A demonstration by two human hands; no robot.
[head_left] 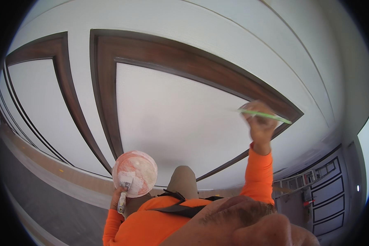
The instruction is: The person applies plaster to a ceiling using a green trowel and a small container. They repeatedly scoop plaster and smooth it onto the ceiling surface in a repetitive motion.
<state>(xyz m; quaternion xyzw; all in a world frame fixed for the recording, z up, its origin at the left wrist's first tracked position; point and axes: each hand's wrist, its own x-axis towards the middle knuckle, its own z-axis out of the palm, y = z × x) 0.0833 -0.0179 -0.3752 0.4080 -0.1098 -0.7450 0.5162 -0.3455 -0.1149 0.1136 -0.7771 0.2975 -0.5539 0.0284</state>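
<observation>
My left hand point(117, 196) is closed at the near-left edge of a round, pinkish container point(145, 166) smeared with white paste. A putty knife point(121, 201) lies there too, its blade on the paste and its pale, speckled handle pointing toward me beside the hand. The fingers under the container are hidden. My right hand point(260, 119) is raised at the white wall panel and smeared by motion. Its fingers are closed on a thin, flat green strip point(268, 116), close to the right end of the dark brown wood moulding point(172, 53). The strip's exact kind is not clear.
Another brown moulding frame point(61, 78) surrounds a white panel at the left. A grey floor covering point(65, 209) runs along the wall's foot. At the far right are an aluminium ladder point(303, 180) and a dark-lined panelled wall point(328, 201). My knee point(183, 178) is near the wall.
</observation>
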